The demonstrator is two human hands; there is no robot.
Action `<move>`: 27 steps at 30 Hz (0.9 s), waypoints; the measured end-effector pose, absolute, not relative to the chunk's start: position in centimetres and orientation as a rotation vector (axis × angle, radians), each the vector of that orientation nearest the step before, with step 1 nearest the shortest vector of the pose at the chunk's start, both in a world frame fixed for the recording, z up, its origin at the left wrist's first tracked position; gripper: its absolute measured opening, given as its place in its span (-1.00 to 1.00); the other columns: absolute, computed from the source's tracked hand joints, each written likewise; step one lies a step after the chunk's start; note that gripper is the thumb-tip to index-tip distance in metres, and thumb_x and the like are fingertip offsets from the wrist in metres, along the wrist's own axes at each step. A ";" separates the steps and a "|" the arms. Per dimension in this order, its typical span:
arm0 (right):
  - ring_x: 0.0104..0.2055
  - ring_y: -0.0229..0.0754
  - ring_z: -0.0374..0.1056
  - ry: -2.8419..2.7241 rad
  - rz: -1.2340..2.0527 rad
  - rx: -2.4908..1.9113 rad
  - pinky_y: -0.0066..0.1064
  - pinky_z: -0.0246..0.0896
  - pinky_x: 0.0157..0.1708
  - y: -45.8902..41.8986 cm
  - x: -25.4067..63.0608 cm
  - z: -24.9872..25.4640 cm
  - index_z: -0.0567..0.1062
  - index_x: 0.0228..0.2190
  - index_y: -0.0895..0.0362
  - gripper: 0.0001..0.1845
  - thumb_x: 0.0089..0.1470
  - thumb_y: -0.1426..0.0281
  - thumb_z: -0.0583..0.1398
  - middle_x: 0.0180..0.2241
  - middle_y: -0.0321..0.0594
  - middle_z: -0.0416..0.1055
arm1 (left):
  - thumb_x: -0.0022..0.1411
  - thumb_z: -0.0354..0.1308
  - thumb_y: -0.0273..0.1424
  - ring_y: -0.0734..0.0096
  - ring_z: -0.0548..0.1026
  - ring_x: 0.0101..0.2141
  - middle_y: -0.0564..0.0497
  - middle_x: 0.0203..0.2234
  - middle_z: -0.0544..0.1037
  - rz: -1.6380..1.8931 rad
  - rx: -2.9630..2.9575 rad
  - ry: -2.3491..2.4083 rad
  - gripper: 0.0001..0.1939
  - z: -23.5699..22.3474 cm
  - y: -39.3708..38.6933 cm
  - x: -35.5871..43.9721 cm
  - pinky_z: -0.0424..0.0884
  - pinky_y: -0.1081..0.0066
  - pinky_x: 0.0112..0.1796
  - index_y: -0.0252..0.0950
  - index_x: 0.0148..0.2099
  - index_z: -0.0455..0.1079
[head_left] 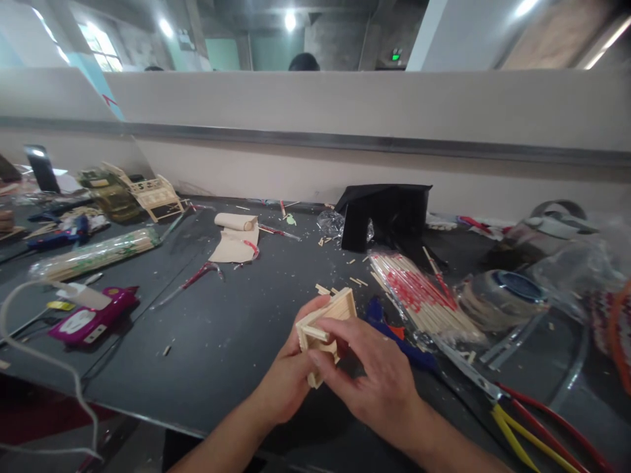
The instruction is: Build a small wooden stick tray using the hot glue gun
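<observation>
A small box-like piece built from pale wooden sticks [345, 303] is held above the near edge of the dark table, tilted, with an inner corner showing. My left hand [288, 381] is closed around its left and under side, its fingers partly hidden behind the piece. From the right, my right hand [379, 368] has thumb and index finger on the piece's inner edge; whether a loose stick is between them cannot be made out. Just right of the piece lies a blue glue gun [414, 351]. A few short stick offcuts [323, 289] lie behind it.
Red-and-yellow-handled scissors [497, 397], a bag of wooden sticks [424, 295] and a clear jar [497, 305] stand at right. A black folded object [384, 210] is behind. Left are a purple power strip [93, 318], wrapped sticks [98, 253] and a miniature wooden bench [152, 194].
</observation>
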State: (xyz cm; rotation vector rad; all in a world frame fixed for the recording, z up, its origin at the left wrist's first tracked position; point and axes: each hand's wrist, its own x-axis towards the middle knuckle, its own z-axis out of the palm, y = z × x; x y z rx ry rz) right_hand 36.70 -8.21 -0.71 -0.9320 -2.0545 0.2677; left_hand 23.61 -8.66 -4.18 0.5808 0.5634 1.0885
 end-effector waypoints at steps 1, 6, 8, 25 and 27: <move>-0.40 -0.27 0.37 -2.048 0.265 -0.938 -0.47 0.30 -0.30 -8.2 36.6 -0.8 0.42 -0.17 0.15 -0.78 0.10 0.39 0.20 -0.41 -0.27 0.46 | 0.00 0.18 -0.60 0.30 0.43 -0.12 0.01 -0.13 0.49 1.078 0.592 0.564 -0.27 -4.2 -8.7 23.6 0.25 0.34 -0.07 -0.08 0.21 0.13; -0.44 -0.29 0.35 -2.011 0.244 -0.954 -0.50 0.28 -0.34 -8.4 36.2 -1.0 0.43 -0.22 0.15 -0.84 0.12 0.40 0.19 -0.45 -0.29 0.44 | 0.05 0.22 -0.52 0.32 0.42 -0.14 -0.01 -0.11 0.46 1.049 0.626 0.568 -0.31 -4.3 -8.7 23.7 0.26 0.35 -0.09 -0.09 0.20 0.12; -0.45 -0.30 0.35 -2.002 0.236 -0.964 -0.50 0.28 -0.35 -8.5 36.2 -1.0 0.43 -0.24 0.15 -0.87 0.12 0.40 0.19 -0.47 -0.30 0.43 | 0.08 0.23 -0.47 0.34 0.43 -0.17 0.00 -0.14 0.46 1.039 0.641 0.579 -0.33 -4.3 -8.8 23.7 0.27 0.37 -0.13 -0.08 0.21 0.10; -0.42 -0.29 0.40 -1.982 0.299 -1.000 -0.50 0.31 -0.32 -8.4 36.1 -1.3 0.46 -0.30 0.10 -0.90 0.18 0.40 0.13 -0.46 -0.32 0.47 | 0.09 0.25 -0.43 0.38 0.45 -0.20 0.01 -0.11 0.47 1.037 0.622 0.573 -0.40 -3.8 -9.0 23.9 0.30 0.40 -0.15 -0.07 0.15 0.14; -0.43 -0.28 0.41 -1.983 0.304 -1.012 -0.49 0.32 -0.33 -8.4 36.0 -1.2 0.46 -0.31 0.10 -0.89 0.17 0.39 0.12 -0.46 -0.32 0.48 | 0.11 0.24 -0.43 0.38 0.45 -0.20 0.01 -0.12 0.47 1.041 0.624 0.578 -0.41 -3.8 -8.9 23.9 0.30 0.40 -0.15 -0.07 0.15 0.14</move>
